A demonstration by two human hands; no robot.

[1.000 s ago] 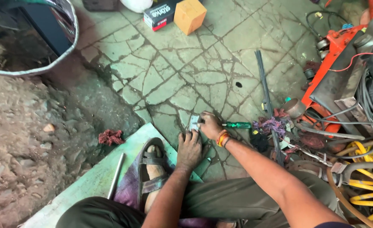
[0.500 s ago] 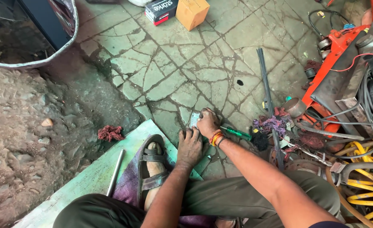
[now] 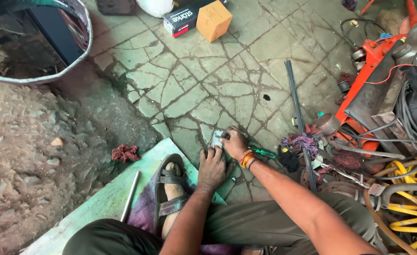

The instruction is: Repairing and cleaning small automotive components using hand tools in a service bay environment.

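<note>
1. The left hand (image 3: 212,167) lies palm down on the floor (image 3: 194,80) at the edge of a pale green board (image 3: 100,205), fingers spread and flat, their tips touching a small grey metal part (image 3: 217,138). It grips nothing.
2. The right hand (image 3: 233,141) rests over the same part, fingers curled down onto it. Whether they pinch it or only press on it cannot be told. Orange and dark bands circle that wrist.
3. The part sits on cracked green paving just beyond the board's corner, between the two hands.
4. A green-handled screwdriver (image 3: 264,152) lies just right of the right wrist, on the floor.
5. A sandalled foot (image 3: 170,189) rests on the board beside the left forearm. A metal rod (image 3: 129,196) lies on the board to the left of the foot.
6. Open room: the paving ahead of the hands is bare up to the boxes at the top. Leftward the paving ends at rough dirt, where a red rag (image 3: 125,152) lies.
7. The right side is crowded: a long dark bar (image 3: 297,118) runs away from the person, with cables, yellow hose (image 3: 409,208) and an orange machine (image 3: 374,80) packed behind it.
8. Packages: a tan cardboard cube (image 3: 214,20) stands at the top centre, touching a flat black-and-white box (image 3: 182,20) with a red edge and printed lettering on its left.
9. A round tub (image 3: 83,33) with a pale rim fills the top left corner.
</note>
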